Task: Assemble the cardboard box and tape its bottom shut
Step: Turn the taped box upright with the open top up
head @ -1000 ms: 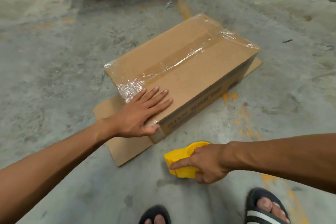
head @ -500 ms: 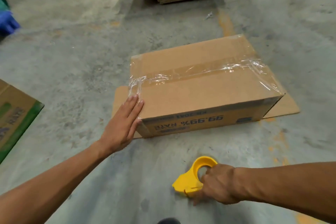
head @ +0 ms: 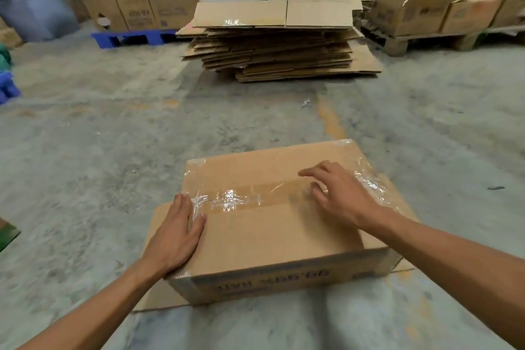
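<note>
The brown cardboard box (head: 264, 239) lies upside down on the concrete floor, its bottom facing up. A strip of clear tape (head: 241, 199) runs along the centre seam and crinkles over both ends. My left hand (head: 177, 231) lies flat on the box's left end, fingers over the tape end. Over the right part of the seam my right hand (head: 338, 194) is spread with fingers apart, holding nothing. The box's open flaps (head: 159, 297) lie flat on the floor beneath it. The yellow tape dispenser is out of view.
A stack of flattened cartons (head: 272, 40) sits ahead on the floor. Stacked boxes stand on a blue pallet (head: 127, 38) at the back left and on a wooden pallet (head: 420, 40) at the back right. A grey bin (head: 37, 11) is at far left.
My right hand has let go of the yellow tape dispenser and moved up onto the taped seam. My left hand shifted onto the box's left end. The view tilted up.
</note>
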### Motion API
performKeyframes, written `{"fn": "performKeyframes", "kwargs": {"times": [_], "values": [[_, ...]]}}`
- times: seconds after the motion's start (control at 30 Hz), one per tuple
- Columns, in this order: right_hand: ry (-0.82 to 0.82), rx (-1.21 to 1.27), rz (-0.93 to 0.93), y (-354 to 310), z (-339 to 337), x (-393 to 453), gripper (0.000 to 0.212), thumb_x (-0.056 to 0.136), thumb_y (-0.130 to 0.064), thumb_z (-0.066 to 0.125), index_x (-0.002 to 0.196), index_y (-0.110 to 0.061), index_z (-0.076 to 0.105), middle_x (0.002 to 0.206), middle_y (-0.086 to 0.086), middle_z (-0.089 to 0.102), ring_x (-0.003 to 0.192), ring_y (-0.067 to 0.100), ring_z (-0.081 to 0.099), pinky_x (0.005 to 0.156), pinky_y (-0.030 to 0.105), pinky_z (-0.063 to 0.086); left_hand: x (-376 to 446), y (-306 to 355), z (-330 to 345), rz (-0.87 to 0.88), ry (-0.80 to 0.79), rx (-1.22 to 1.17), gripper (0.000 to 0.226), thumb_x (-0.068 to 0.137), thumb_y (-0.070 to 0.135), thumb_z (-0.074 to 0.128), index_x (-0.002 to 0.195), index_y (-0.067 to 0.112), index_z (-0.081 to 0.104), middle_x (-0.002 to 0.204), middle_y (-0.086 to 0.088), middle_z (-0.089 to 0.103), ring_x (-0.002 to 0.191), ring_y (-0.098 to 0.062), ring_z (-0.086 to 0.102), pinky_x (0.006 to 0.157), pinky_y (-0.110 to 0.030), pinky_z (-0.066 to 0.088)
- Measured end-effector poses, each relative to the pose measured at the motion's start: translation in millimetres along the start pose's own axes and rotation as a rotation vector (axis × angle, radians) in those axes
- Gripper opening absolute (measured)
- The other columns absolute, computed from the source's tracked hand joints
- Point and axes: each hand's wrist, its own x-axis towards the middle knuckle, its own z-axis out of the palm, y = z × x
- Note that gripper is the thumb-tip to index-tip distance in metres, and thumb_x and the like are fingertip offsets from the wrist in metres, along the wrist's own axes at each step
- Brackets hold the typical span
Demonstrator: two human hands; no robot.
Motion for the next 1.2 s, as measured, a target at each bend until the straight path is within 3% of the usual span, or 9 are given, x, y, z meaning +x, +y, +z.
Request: {"fn": "performKeyframes", "kwargs": {"times": [0.13, 0.27, 0.4, 0.53, 0.67, 0.87, 0.97, 1.07, 1.2], "values": [[-0.059, -0.281, 0.423, 65.4, -10.6, 0.5, 0.056, 0.096, -0.052, 0.041, 0.150, -0.038, 0.033, 0.158, 0.010, 0.029, 0.143, 0.032, 0.025, 0.111, 0.054, 0.026, 17.1, 8.0, -1.4, -0.107, -0.002, -0.082, 0.073, 0.098, 0.056, 0.031, 0.156, 0.017, 0.009, 0.164, -0.009, 0.007, 0.151, -0.022, 0.008, 0.117, -0.039, 0.019], [-0.158, 0.109, 0.669, 98.4, -11.2, -8.5, 0.083, 0.085, -0.075, 0.042, 0.155, -0.037, 0.017, 0.163, 0.012, 0.021, 0.143, 0.037, 0.030, 0.113, 0.051, 0.028, 24.4, 11.5, -4.1, -0.155, 0.000, -0.187, 0.076, 0.096, 0.058, 0.037, 0.156, 0.023, 0.009, 0.159, -0.004, 0.029, 0.145, -0.028, 0.029, 0.115, -0.042, 0.027], [-0.131, 0.311, 0.644, 92.5, -15.1, -13.2, 0.082, 0.090, -0.064, 0.050, 0.157, -0.030, 0.016, 0.161, 0.001, 0.031, 0.141, 0.030, 0.039, 0.111, 0.039, 0.031, 23.0, 14.0, -8.9, -0.220, -0.020, -0.255, 0.077, 0.093, 0.061, 0.040, 0.156, 0.030, 0.009, 0.157, -0.004, 0.033, 0.140, -0.033, 0.037, 0.113, -0.044, 0.031], [-0.066, 0.314, 0.620, 83.1, -24.2, -7.8, 0.082, 0.089, -0.062, 0.055, 0.156, -0.030, 0.021, 0.159, -0.002, 0.034, 0.140, 0.029, 0.040, 0.111, 0.041, 0.032, 20.2, 21.6, -23.9, -0.233, 0.015, -0.272, 0.075, 0.093, 0.060, 0.043, 0.155, 0.030, 0.013, 0.154, -0.005, 0.039, 0.135, -0.034, 0.043, 0.107, -0.044, 0.036], [0.081, 0.278, 0.564, 67.2, -49.6, 6.5, 0.082, 0.085, -0.066, 0.057, 0.154, -0.035, 0.026, 0.157, -0.002, 0.040, 0.138, 0.031, 0.042, 0.111, 0.047, 0.035, 24.2, 35.5, -57.9, -0.161, 0.182, -0.257, 0.073, 0.093, 0.055, 0.049, 0.154, 0.028, 0.021, 0.153, -0.004, 0.041, 0.135, -0.034, 0.043, 0.107, -0.044, 0.035], [0.391, 0.383, 0.345, 32.0, -78.4, 13.3, 0.082, 0.090, -0.055, 0.059, 0.153, -0.049, 0.007, 0.163, -0.015, 0.022, 0.141, 0.029, 0.038, 0.114, 0.054, 0.032, 38.6, 44.2, -95.7, 0.050, 0.541, -0.341, 0.088, 0.089, 0.051, 0.060, 0.155, 0.037, 0.003, 0.158, 0.000, 0.030, 0.139, -0.024, 0.037, 0.108, -0.039, 0.034], [0.340, 0.449, 0.332, 27.8, -71.5, -2.1, 0.095, 0.087, -0.048, 0.065, 0.151, -0.052, -0.005, 0.165, -0.008, 0.017, 0.140, 0.031, 0.039, 0.110, 0.057, 0.036, 28.2, 34.8, -81.2, 0.066, 0.513, -0.429, 0.097, 0.086, 0.043, 0.066, 0.154, 0.038, -0.004, 0.160, 0.000, 0.023, 0.142, -0.019, 0.030, 0.111, -0.036, 0.029], [0.242, 0.430, 0.368, 36.8, -54.1, -28.9, 0.101, 0.084, -0.046, 0.068, 0.149, -0.056, -0.009, 0.163, -0.005, 0.023, 0.137, 0.031, 0.044, 0.108, 0.051, 0.041, 5.8, 17.0, -50.0, 0.065, 0.413, -0.490, 0.102, 0.084, 0.042, 0.066, 0.149, 0.050, -0.012, 0.162, 0.016, 0.005, 0.148, -0.010, 0.016, 0.119, -0.045, 0.023], [0.284, 0.496, 0.429, 45.9, -40.8, -52.9, 0.090, 0.085, -0.053, 0.062, 0.148, -0.059, -0.002, 0.152, 0.000, 0.044, 0.126, 0.029, 0.054, 0.100, 0.045, 0.048, -11.3, 1.9, -23.0, 0.050, 0.404, -0.573, 0.097, 0.084, 0.046, 0.063, 0.150, 0.048, -0.007, 0.163, 0.011, 0.008, 0.148, -0.011, 0.018, 0.119, -0.046, 0.023]]}}
